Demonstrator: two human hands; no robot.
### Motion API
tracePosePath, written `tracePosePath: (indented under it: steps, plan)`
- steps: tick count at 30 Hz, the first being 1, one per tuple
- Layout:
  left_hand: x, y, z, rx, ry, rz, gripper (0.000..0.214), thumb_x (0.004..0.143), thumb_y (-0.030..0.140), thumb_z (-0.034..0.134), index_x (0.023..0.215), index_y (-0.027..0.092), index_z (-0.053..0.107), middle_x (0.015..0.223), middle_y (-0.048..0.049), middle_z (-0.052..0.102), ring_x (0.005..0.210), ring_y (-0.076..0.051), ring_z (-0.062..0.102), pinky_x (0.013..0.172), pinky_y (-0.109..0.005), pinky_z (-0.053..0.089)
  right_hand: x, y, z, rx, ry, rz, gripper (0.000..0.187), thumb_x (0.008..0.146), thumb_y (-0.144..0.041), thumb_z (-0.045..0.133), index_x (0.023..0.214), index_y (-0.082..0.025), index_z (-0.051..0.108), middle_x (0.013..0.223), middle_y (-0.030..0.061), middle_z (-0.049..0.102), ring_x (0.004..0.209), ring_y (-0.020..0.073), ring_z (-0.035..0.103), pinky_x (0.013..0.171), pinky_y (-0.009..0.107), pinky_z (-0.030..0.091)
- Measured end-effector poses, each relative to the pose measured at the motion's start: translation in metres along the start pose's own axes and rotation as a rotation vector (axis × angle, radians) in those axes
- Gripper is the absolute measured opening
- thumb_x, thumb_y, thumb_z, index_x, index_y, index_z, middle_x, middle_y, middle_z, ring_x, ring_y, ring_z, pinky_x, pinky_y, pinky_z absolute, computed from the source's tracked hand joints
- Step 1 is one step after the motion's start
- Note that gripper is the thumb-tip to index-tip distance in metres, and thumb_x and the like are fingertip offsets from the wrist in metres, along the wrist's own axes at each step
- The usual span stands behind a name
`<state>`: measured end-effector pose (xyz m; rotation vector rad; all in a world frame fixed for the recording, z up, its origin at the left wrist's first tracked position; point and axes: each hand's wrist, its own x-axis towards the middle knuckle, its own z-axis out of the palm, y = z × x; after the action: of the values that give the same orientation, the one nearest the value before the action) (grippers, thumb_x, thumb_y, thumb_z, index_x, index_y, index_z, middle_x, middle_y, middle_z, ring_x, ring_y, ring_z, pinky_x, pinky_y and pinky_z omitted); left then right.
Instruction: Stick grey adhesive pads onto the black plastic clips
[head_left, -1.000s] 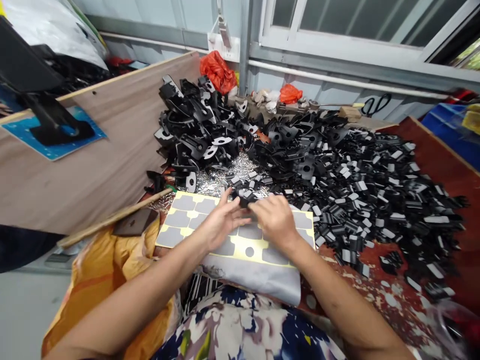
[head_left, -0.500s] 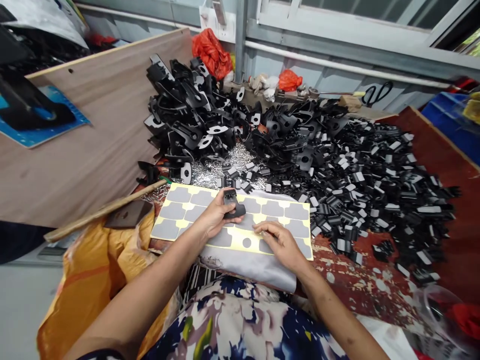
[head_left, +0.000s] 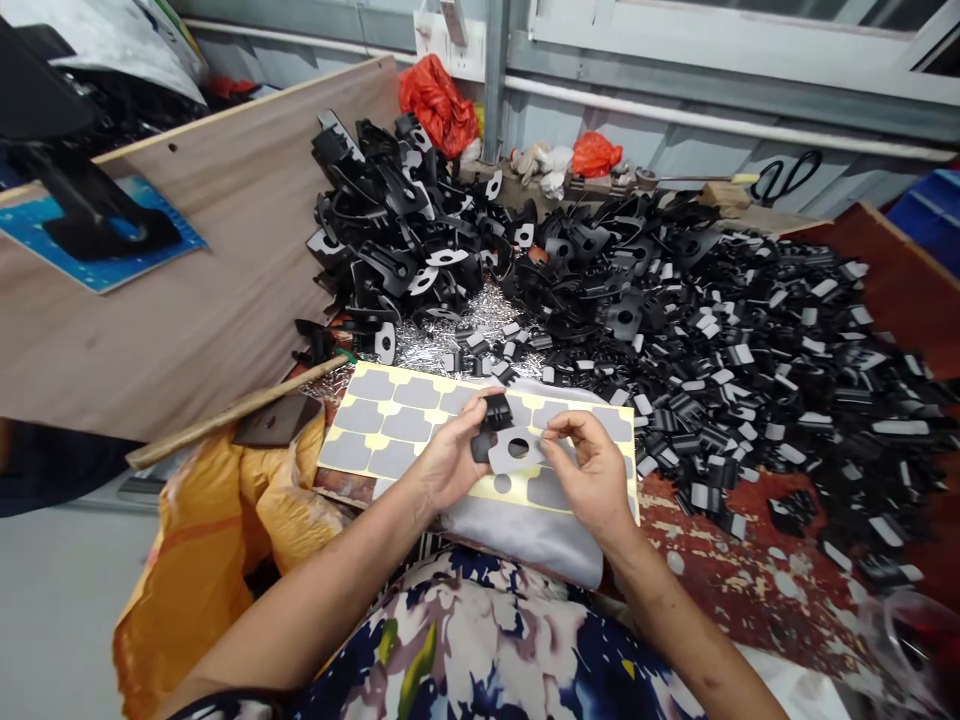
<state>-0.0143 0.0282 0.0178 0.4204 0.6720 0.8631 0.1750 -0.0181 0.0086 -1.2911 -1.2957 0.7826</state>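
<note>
My left hand [head_left: 456,452] is closed around a black plastic clip part [head_left: 497,412], held above a yellow backing sheet [head_left: 450,482]. A pale grey sticker with a round hole [head_left: 504,458] is pinched at its right end by my right hand [head_left: 589,465]. The sticker's left end overlaps the lower part of the black piece; whether it is stuck there I cannot tell. Rows of grey die-cut stickers [head_left: 409,424] cover the sheet, with a bare yellow gap and a small grey disc below my hands.
Larger black clips [head_left: 375,200] are heaped behind the sheet, smaller black clips [head_left: 735,340] to the right. Between them lie loose metal pins [head_left: 487,305]. A wooden stick [head_left: 240,410] and a yellow sack [head_left: 187,560] are at left; black-handled scissors [head_left: 784,178] lie at the back.
My right hand has lifted a grey sticker off the sheet and brought it to the black part. My left hand has turned that part and moved slightly right. The view has shifted a little.
</note>
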Motion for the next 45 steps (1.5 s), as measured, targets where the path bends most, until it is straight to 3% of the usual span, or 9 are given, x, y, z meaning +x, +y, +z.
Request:
tracePosePath:
  steps: [5, 15, 23, 34, 38, 40, 43, 45]
  plan:
    - [0.000, -0.007, 0.007, -0.054, -0.047, -0.014, 0.039, 0.092, 0.048, 0.074, 0.126, 0.030, 0.065, 0.102, -0.0052, 0.063, 0.083, -0.020, 0.062, 0.073, -0.039, 0.063, 0.001, 0.002, 0.010, 0.044, 0.042, -0.009, 0.007, 0.089, -0.020, 0.070, 0.095, -0.023, 0.067, 0.091, 0.0022, 0.068, 0.088, 0.0197, 0.065, 0.086, 0.035, 0.054]
    - [-0.001, -0.007, 0.008, -0.099, -0.077, -0.025, 0.030, 0.102, 0.042, 0.061, 0.127, 0.026, 0.065, 0.102, -0.0061, 0.059, 0.081, -0.018, 0.059, 0.072, -0.040, 0.064, 0.003, 0.008, 0.014, 0.106, 0.047, 0.032, 0.007, 0.086, -0.022, 0.075, 0.090, -0.023, 0.070, 0.088, 0.0010, 0.069, 0.087, 0.0190, 0.064, 0.084, 0.034, 0.052]
    - [0.001, -0.007, 0.007, -0.136, -0.064, -0.028, 0.031, 0.099, 0.041, 0.065, 0.125, 0.025, 0.067, 0.106, -0.0068, 0.059, 0.080, -0.018, 0.059, 0.069, -0.040, 0.064, 0.004, 0.009, 0.015, 0.099, 0.038, 0.014, 0.006, 0.088, -0.021, 0.073, 0.092, -0.024, 0.069, 0.089, 0.0005, 0.068, 0.088, 0.0184, 0.063, 0.085, 0.033, 0.051]
    - [0.002, -0.007, 0.004, -0.104, -0.057, -0.033, 0.038, 0.093, 0.040, 0.072, 0.127, 0.026, 0.063, 0.101, -0.0052, 0.060, 0.078, -0.017, 0.060, 0.070, -0.038, 0.063, -0.004, 0.008, 0.017, -0.095, 0.019, -0.097, 0.010, 0.092, -0.014, 0.065, 0.093, -0.024, 0.065, 0.091, 0.0005, 0.067, 0.089, 0.0191, 0.064, 0.084, 0.033, 0.052]
    - [0.000, -0.011, 0.006, -0.020, -0.077, 0.007, 0.052, 0.085, 0.031, 0.081, 0.132, 0.030, 0.058, 0.103, -0.0034, 0.060, 0.085, -0.018, 0.061, 0.074, -0.035, 0.060, -0.001, 0.002, 0.018, -0.225, 0.006, -0.209, 0.014, 0.094, -0.011, 0.061, 0.094, -0.025, 0.063, 0.090, 0.0006, 0.067, 0.087, 0.0193, 0.065, 0.080, 0.033, 0.053]
    - [0.000, -0.018, 0.005, 0.075, -0.052, 0.096, 0.062, 0.079, 0.022, 0.085, 0.133, 0.032, 0.057, 0.107, -0.0024, 0.062, 0.090, -0.018, 0.061, 0.077, -0.029, 0.056, -0.001, 0.002, 0.019, -0.325, 0.006, -0.302, 0.016, 0.096, -0.010, 0.060, 0.097, -0.025, 0.061, 0.091, 0.0018, 0.066, 0.088, 0.0204, 0.065, 0.080, 0.034, 0.054]
    - [0.000, -0.031, 0.000, 0.206, 0.052, 0.277, 0.064, 0.075, 0.014, 0.086, 0.131, 0.030, 0.061, 0.112, -0.0012, 0.063, 0.098, -0.015, 0.060, 0.085, -0.023, 0.051, -0.004, 0.004, 0.023, -0.506, 0.027, -0.508, 0.021, 0.098, -0.008, 0.057, 0.112, -0.024, 0.058, 0.096, 0.0056, 0.066, 0.093, 0.0226, 0.065, 0.081, 0.036, 0.054]
    - [0.000, -0.038, -0.004, 0.232, 0.083, 0.308, 0.064, 0.076, 0.016, 0.086, 0.134, 0.030, 0.061, 0.111, -0.0009, 0.064, 0.098, -0.015, 0.060, 0.087, -0.023, 0.049, -0.009, 0.004, 0.026, -0.672, 0.034, -0.642, 0.031, 0.100, -0.006, 0.054, 0.126, -0.023, 0.055, 0.100, 0.0078, 0.067, 0.093, 0.0229, 0.064, 0.083, 0.039, 0.053]
